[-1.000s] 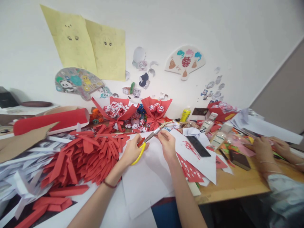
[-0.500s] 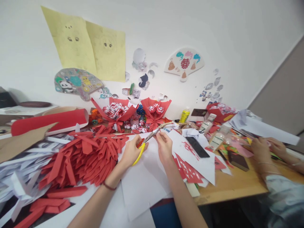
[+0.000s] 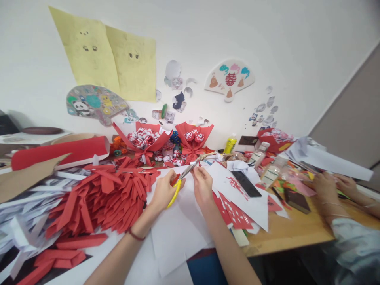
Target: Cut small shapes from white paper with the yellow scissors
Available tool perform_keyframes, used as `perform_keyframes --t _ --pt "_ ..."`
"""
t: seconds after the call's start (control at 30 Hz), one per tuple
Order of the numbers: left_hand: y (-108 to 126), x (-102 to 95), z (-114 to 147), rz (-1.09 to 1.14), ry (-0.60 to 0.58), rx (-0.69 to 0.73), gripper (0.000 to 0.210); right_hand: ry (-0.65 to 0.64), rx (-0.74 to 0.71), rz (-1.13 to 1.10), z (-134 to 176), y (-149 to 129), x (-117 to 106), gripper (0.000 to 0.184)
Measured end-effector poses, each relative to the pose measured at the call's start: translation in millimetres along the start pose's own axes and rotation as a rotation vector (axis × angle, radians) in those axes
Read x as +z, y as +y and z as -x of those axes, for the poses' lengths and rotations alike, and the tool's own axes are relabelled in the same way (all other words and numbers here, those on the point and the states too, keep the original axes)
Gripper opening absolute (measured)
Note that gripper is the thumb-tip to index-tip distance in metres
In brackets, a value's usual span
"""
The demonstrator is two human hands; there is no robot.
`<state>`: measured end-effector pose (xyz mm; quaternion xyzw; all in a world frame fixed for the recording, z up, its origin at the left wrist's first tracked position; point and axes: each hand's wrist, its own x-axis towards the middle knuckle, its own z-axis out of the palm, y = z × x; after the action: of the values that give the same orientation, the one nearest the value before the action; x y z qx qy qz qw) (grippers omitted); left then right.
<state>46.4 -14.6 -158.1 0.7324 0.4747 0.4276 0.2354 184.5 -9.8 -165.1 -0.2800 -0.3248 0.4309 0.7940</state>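
Note:
My left hand (image 3: 164,189) is closed round a pair of scissors with a yellow handle (image 3: 177,192). A bit of red shows among its fingers. The metal blades (image 3: 187,170) point up and to the right, over the white paper sheets (image 3: 184,237). Close beside the blades, my right hand (image 3: 204,184) has its fingertips pinched together. Whatever lies in that pinch is too small or hidden to name. Left of my left hand is a big heap of folded red paper strips (image 3: 101,198).
Folded white paper strips (image 3: 26,221) lie at far left. Two red-wrapped paper bouquets (image 3: 144,140) stand at the wall. A black phone (image 3: 246,183), red paper cut-outs (image 3: 228,209) and clear bottles (image 3: 273,173) lie to the right. Another person's hands (image 3: 326,188) work at the far right.
My right hand has shifted slightly left, closer to the scissors. My left hand still grips the scissors in nearly the same place. The whole view has moved very slightly.

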Motion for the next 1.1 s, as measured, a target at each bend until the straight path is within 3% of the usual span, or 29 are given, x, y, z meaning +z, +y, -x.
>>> perform_keyframes --t 0.57,0.83,0.97,1.1 --pt "3 2.7 2 0.020 0.018 -0.033 0.038 0.014 0.026 -0.003 5 0 6 0.023" --pt "0 -0.9 -2 0.022 0.117 -0.116 0.035 -0.012 0.082 0.017 1 -12 5 0.022" --pt "-5 -5.3 -6 0.115 0.038 -0.140 0.033 -0.046 0.029 0.176 -1 -18 2 0.026" --pt "-7 -2.3 -9 0.363 0.005 -0.150 0.036 -0.141 -0.042 0.304 0 -18 1 0.026"
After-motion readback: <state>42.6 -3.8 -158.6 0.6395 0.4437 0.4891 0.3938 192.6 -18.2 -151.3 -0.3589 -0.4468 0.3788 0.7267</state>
